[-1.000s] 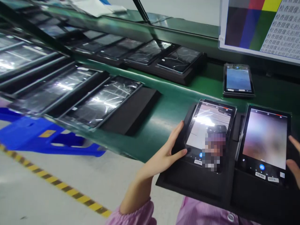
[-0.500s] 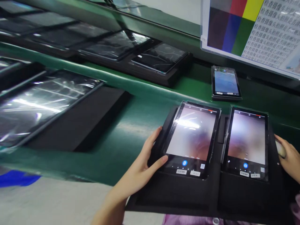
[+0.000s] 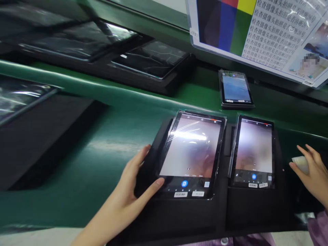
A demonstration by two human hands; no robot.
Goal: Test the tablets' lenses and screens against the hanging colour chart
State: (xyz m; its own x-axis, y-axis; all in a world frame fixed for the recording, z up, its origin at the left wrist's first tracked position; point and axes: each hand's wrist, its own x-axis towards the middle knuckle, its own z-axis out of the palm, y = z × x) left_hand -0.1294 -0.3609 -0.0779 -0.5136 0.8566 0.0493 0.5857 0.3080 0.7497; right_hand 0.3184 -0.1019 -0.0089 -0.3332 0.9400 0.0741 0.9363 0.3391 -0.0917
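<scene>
A black foam tray lies on the green conveyor belt in front of me and carries two lit tablets. My left hand grips the tray's left edge, its thumb resting on the lower left corner of the left tablet. To the right of that one stands the right tablet with a pale blurred screen. My right hand is at the tray's right edge, fingers curled around a small whitish object that I cannot name.
A third lit tablet lies further back on the belt. Black trays with film-wrapped dark tablets line the far side and the left. A colour and text test chart stands at the upper right.
The tray with both tablets has shifted left and nearer in view as my head turned right. My right hand has come further into sight with the whitish object.
</scene>
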